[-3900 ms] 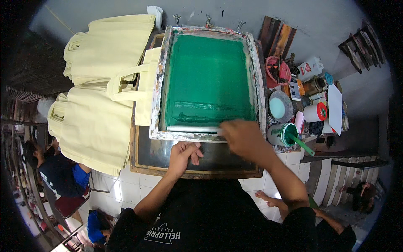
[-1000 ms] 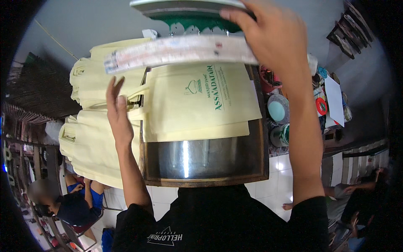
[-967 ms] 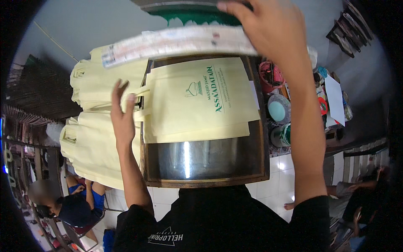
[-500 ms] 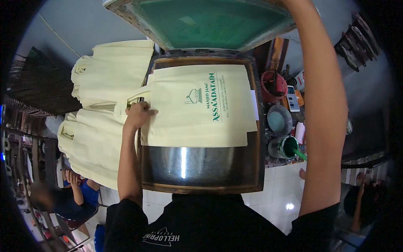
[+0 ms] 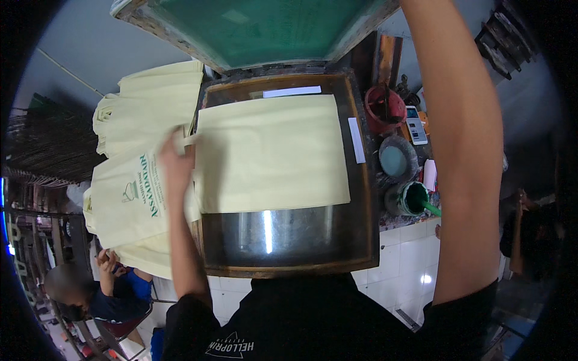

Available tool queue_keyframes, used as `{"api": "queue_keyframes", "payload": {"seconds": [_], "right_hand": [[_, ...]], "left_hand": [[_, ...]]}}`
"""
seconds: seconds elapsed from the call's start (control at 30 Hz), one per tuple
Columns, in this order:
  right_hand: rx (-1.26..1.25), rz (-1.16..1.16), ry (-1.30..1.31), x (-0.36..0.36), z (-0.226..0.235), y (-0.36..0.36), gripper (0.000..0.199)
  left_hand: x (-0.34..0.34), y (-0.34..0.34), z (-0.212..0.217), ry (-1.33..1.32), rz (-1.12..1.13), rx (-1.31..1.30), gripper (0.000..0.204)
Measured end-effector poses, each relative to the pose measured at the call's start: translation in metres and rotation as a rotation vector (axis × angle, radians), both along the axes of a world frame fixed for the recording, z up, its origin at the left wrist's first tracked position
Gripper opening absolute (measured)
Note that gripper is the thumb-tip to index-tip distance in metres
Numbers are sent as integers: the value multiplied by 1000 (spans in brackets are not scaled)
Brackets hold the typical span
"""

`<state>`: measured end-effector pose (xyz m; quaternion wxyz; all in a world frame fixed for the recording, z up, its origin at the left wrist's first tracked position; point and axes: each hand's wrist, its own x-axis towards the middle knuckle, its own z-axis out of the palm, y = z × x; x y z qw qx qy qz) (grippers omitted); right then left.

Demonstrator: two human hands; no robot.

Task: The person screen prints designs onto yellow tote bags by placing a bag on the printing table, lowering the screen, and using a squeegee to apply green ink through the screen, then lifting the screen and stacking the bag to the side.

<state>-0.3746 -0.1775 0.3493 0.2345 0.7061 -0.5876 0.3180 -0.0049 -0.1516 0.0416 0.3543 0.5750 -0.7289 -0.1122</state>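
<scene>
My left hand (image 5: 174, 157), blurred by motion, is over the left edge of the press table (image 5: 289, 263), between two cream tote bags. The plain bag (image 5: 277, 156) lies flat on the table, with a strap near my fingers. Left of my hand, a tote bag with green print (image 5: 120, 210) lies slanted over a stack of cream bags. Whether my fingers grip either bag is unclear. My right arm reaches up past the top edge, its hand out of view, beside the raised printing screen (image 5: 283, 30) with green mesh.
Another stack of bags (image 5: 159, 99) sits at upper left. To the right are a red bucket (image 5: 376, 120), a bowl (image 5: 394, 161), a pot of green ink (image 5: 415, 198) and a phone (image 5: 415, 127). A seated person's hand (image 5: 107, 263) is by the printed bag's corner.
The printed bag has moved left off the table onto the stack, exposing the plain bag. My left hand has shifted left and up. The raised screen appears further left in view.
</scene>
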Motion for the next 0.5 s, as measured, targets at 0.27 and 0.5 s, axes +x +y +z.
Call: {"api": "queue_keyframes", "payload": {"seconds": [0.27,0.5], "right_hand": [[-8,35,27,-5,1,-10,37],[-9,-6,75,-5,4,-16,30]], "left_hand": [[-258,-21,-62,-439,-562,177,73],[-286,-22,-58,-646,-625,295,93]]}}
